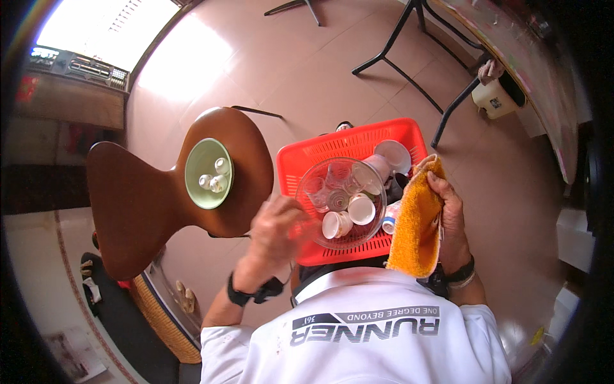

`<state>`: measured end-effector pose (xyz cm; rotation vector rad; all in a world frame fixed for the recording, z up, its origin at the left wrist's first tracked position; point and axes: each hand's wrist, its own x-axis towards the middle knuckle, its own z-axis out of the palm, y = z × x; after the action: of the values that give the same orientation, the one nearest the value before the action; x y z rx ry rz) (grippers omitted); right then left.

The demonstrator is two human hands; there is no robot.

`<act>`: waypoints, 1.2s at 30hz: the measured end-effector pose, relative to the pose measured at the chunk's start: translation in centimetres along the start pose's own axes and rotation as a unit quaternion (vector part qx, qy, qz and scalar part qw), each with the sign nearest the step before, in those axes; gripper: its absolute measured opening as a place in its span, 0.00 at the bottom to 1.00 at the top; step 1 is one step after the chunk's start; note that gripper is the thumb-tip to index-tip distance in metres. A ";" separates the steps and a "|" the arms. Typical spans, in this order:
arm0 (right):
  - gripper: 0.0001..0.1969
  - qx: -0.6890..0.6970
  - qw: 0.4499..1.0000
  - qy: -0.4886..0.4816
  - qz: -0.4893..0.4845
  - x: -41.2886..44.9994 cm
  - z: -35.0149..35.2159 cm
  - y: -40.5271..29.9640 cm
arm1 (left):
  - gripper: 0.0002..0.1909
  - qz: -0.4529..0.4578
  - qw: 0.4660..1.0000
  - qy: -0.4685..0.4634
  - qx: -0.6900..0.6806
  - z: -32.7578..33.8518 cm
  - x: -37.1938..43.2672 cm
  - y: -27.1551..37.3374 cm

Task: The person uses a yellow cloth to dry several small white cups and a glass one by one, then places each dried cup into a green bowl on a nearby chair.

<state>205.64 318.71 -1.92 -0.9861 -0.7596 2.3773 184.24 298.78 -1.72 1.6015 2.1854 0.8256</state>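
Note:
My left hand (pixel 278 230) is motion-blurred at the left side of a red plastic basket (pixel 307 137); whether its fingers hold anything is unclear. An orange terry cloth (pixel 416 225) hangs folded from my right hand (pixel 451 206), which grips it at the basket's right side. In the basket sits a clear glass bowl (pixel 345 242). Two white cups, one tipped (pixel 336 225) and one with its mouth up (pixel 361 209), lie in the bowl beside several clear drinking glasses (pixel 337 198). Next to the bowl are a clear round lid or dish (pixel 394 156) and a dark cup (pixel 397 186).
A brown chair (pixel 249 192) at the left carries a pale green bowl (pixel 196 187) with three small white cups (pixel 219 183). Black metal table legs (pixel 407 72) and a cream plastic container (pixel 494 101) stand at upper right. Tan slippers (pixel 186 296) lie on the tiled floor at lower left.

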 end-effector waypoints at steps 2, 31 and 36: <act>0.15 0.018 1.000 -0.005 0.006 0.0 0.1 0.1 | 0.07 0.042 0.998 -0.051 0.023 2.1 0.1 1.8; 0.14 -0.211 0.958 -0.194 0.008 0.6 0.6 2.9 | 0.08 0.119 0.949 -0.052 -0.288 2.1 1.5 5.5; 0.21 -0.242 0.930 -0.272 -0.053 -0.5 1.5 1.6 | 0.08 -0.155 0.729 -0.081 -0.662 2.1 0.9 5.0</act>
<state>204.55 316.73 -1.81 -0.4113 -1.6179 2.4326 188.92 301.22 -0.26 0.4916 1.0237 1.5034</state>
